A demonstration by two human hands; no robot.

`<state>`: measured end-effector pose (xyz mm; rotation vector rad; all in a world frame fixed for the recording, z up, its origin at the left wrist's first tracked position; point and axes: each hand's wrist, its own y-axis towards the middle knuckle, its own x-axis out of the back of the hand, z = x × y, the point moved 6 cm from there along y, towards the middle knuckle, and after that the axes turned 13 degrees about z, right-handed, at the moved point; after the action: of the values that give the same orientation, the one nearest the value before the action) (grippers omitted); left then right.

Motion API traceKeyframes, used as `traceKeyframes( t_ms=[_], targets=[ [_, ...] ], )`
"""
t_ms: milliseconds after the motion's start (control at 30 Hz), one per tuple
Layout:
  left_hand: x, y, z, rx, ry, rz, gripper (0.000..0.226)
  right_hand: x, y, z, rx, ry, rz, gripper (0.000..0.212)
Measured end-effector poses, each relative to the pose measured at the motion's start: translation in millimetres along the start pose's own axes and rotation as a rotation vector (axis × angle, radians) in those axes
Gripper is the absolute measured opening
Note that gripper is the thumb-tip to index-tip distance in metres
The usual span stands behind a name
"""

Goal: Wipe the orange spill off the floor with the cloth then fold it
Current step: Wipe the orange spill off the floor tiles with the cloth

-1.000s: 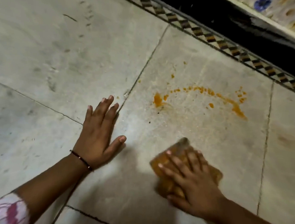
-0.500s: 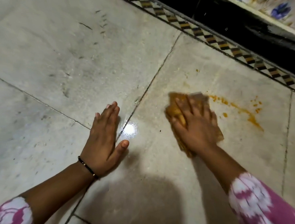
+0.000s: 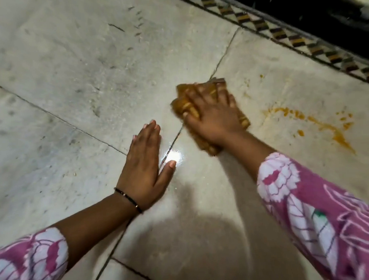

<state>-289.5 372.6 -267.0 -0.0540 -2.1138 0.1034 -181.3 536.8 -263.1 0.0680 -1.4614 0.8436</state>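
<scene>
Your right hand is pressed flat on the cloth, fingers spread over it, pinning it to the floor rather than gripping it. The cloth sits bunched and orange-stained just right of the grout line, close to your left hand, which lies open and flat on the floor as a brace, holding nothing.

In the last second the cloth has travelled from the near side of the tile up through the left end of the orange spill and on to the left. That stroke paid off: the heavy blob and the dotted arc at the left end are gone, leaving only a faint pale smear where they were. What remains is the right-hand stretch, a thin trail of drops running to a thicker streak at its near-right end, plus a few small specks beyond it and a couple of faint dots farther up the tile towards the patterned border.

So you look to be roughly halfway through the wiping, and the cloth is now well apart from what is left. Your next pass probably needs to reach right across the tile and cover that thick tail. The cloth already looks loaded with orange, so a dirty face may smear the residue; turning it to a cleaner side could help. Folding comes only once the tile is clear.
</scene>
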Motion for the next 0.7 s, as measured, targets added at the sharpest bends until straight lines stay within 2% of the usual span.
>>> traceKeyframes(
  t_ms=[133, 200, 267, 333, 433, 533, 600, 700],
  targets=[
    [-6.4, 2.5, -2.6, 0.018, 0.124, 0.086, 0.077, -10.3, -58.3, -77.3, -0.249, 0.062, -0.103, 0.068],
    [-8.0, 2.7, -2.8, 0.032, 0.133, 0.097, 0.079, -31.6, -111.1, -91.0, -0.354, 0.073, -0.099, 0.071],
    [-9.4, 2.8, -2.9, 0.044, 0.148, 0.109, 0.078, -55.8, -157.7, -77.1, -0.415, 0.067, -0.059, 0.072],
    [-10.1, 4.1, -3.5, 0.053, 0.176, 0.12, 0.075, -73.8, -177.1, -39.1, -0.374, 0.037, -0.02, 0.07],
    [-13.6, 5.5, -5.7, 0.066, 0.241, 0.15, 0.071, -74.7, -157.1, 8.7, -0.184, -0.007, 0.0, 0.064],
    [-12.7, 5.4, -2.9, 0.045, 0.271, 0.146, 0.07, -49.0, -110.1, 5.8, -0.057, -0.009, -0.017, 0.065],
    [-11.6, 3.9, -1.1, 0.016, 0.253, 0.148, 0.071, -34.6, -88.6, -18.5, -0.074, 0.009, -0.022, 0.067],
    [-10.2, 3.2, -1.6, -0.004, 0.243, 0.155, 0.071, -29.2, -94.7, -65.5, -0.24, 0.068, -0.07, 0.069]
  ],
)
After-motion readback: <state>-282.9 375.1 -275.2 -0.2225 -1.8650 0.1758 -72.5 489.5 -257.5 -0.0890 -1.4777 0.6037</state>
